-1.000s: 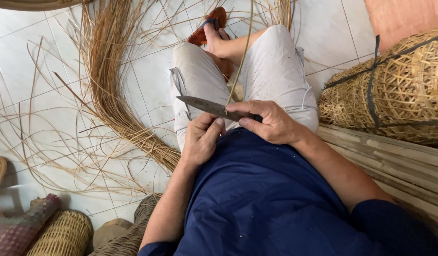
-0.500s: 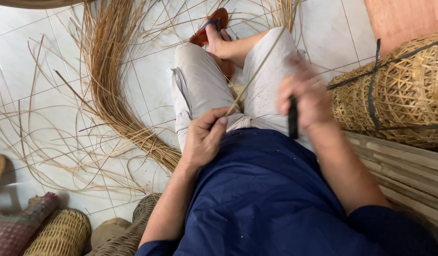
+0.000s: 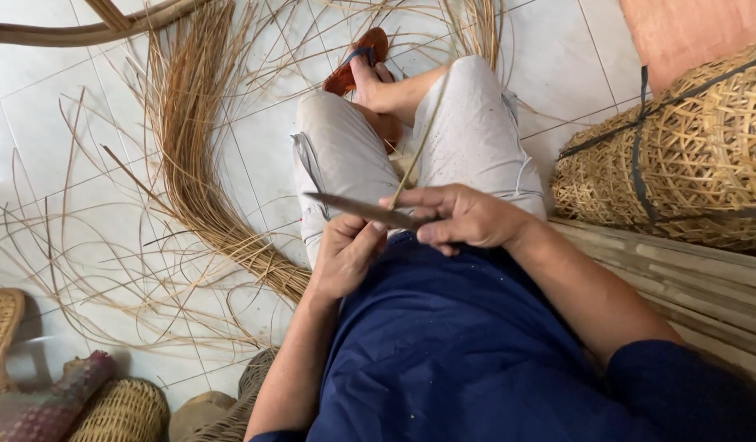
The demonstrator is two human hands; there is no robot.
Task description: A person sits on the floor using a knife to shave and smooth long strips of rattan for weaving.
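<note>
— Where's the strip [image 3: 417,151] right now?

— Over the lap, between the knees. Its near end is pinched in the left hand [image 3: 345,254], and it runs up and away, leaning a little right, toward the feet. Long axis is close to the line of the legs.

— And the knife [image 3: 363,209]?

— In the right hand [image 3: 464,217], fingers wrapped tight round the handle, so the handle itself is hidden. The blade points to the person's left, nearly level, tip a touch higher in the frame. It crosses the strip just above the left thumb, close to a right angle.

— Left hand closed too?

— Closed on the strip, thumb up against the blade's underside. I can't tell whether the edge is biting in or only resting there.

— How far along would you say the work is?

— My guess is somewhere in the middle. A thick bundle [image 3: 194,155] of long fibres curves across the tiles [image 3: 58,123] at the person's left, with loose strands scattered round it, so plenty of material lies there. Which of it is trimmed I can't say.

— Anything finished nearby?

— A woven basket [image 3: 681,155] sits at the right, bound with dark straps, and smaller woven pieces [image 3: 120,409] lie at the lower left.
</note>
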